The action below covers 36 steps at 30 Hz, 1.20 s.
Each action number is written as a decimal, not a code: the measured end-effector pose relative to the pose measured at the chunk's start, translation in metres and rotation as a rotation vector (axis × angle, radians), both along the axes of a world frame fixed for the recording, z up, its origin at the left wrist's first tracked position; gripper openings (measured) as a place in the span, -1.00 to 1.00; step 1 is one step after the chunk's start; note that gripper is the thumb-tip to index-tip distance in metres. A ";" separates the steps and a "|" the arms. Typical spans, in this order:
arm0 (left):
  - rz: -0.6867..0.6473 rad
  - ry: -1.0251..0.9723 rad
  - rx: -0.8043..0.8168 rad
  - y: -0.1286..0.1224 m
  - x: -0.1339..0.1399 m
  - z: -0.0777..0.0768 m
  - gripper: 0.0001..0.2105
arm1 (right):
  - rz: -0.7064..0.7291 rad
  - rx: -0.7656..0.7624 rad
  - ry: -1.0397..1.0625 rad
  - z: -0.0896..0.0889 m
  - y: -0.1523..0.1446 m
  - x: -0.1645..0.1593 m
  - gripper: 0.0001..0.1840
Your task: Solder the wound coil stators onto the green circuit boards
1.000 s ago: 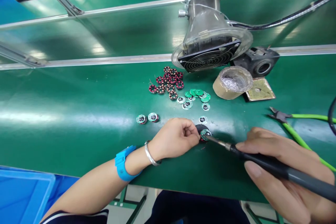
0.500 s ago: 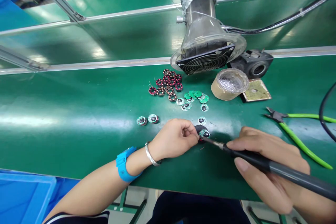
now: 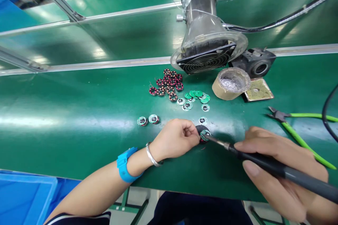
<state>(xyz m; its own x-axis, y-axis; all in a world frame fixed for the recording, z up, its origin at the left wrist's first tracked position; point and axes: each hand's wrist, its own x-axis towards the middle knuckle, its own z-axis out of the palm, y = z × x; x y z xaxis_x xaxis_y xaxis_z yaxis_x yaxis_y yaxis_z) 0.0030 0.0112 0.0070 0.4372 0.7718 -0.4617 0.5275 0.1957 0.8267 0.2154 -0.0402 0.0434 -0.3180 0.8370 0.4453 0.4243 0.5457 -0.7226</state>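
My right hand [image 3: 280, 168] grips a soldering iron [image 3: 274, 165] by its dark handle. The iron's tip is at a round green circuit board [image 3: 205, 134] with a black chip. Under that board a bit of red coil shows, and a black round piece [image 3: 201, 128] lies behind it. At the board's left edge my left hand [image 3: 179, 137] is closed, its fingertips pinching there; their exact hold is partly hidden. Just behind is a single loose round board [image 3: 203, 120]. Two coils topped with boards [image 3: 154, 119] stand left of my left hand.
Copper-and-red wound coils [image 3: 169, 84] are heaped at the back, beside scattered round boards [image 3: 195, 95]. A fume extractor hood [image 3: 208, 56] hangs above. To the right are a tub of solder bits [image 3: 231, 83], a sponge tray [image 3: 257, 89], an iron stand [image 3: 257, 65] and green-handled cutters [image 3: 295, 135].
The soldering iron and my right hand have shifted slightly right, and the tip has moved from the board's left edge toward its right side. My left hand stays in place.
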 end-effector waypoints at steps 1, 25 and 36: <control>0.000 0.003 0.001 0.000 0.000 0.000 -0.92 | -0.009 0.000 0.009 0.000 0.000 0.001 -0.73; -0.222 0.132 0.501 -0.008 0.002 -0.002 -0.64 | -0.270 0.217 0.024 -0.045 0.011 -0.012 -0.78; -0.405 -0.118 0.511 0.025 -0.013 -0.007 -0.59 | -0.086 0.098 -0.094 -0.059 0.014 -0.022 -0.48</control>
